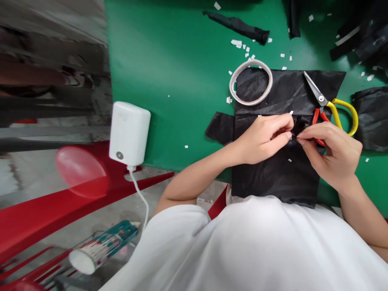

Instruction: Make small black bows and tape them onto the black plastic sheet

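Note:
Black fabric point(273, 173) lies over the front edge of the green table, partly under both hands. My left hand point(268, 137) pinches a small part of black material at its middle. Right beside it, my right hand point(333, 147) has thumb and forefinger pressed together on the same small dark piece; its exact shape is too small to tell. Scissors point(321, 99) with yellow and red handles rest on the fabric, their handles partly behind my right hand. A roll of white tape point(268, 91) lies on the fabric's upper left part.
The green table point(169, 60) bears scattered white scraps, a black strip point(236, 25) and more black fabric point(372, 117) at the right. A white device point(129, 133) with a cable sits at the left edge. A red chair point(91, 198) stands below left.

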Available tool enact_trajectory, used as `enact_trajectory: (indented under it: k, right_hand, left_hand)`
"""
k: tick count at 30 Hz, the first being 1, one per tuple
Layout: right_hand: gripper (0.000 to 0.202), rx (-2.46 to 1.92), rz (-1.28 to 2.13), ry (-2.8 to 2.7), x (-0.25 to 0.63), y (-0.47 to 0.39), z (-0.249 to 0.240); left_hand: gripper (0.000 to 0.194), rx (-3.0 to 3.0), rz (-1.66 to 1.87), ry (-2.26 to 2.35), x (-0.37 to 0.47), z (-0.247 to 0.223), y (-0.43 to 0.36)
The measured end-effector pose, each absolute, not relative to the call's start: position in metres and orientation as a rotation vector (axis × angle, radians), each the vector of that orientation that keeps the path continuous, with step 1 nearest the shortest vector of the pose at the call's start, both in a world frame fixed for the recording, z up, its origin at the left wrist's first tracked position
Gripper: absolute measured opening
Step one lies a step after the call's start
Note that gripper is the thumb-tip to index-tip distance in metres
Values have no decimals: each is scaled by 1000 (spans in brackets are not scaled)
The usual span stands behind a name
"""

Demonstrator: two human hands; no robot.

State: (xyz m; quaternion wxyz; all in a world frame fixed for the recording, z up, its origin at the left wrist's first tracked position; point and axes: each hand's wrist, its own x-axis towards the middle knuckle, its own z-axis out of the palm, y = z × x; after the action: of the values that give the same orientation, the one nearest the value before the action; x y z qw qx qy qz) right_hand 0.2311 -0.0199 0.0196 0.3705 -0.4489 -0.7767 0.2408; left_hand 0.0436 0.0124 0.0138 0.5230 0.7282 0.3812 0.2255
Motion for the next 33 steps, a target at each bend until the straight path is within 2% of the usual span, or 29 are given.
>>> enact_trajectory:
  k: [33]
  right_hand:
    - [18,-1134,558,-2084,229,-20,16]
  left_hand:
    - [12,1789,460,844,43,17,13]
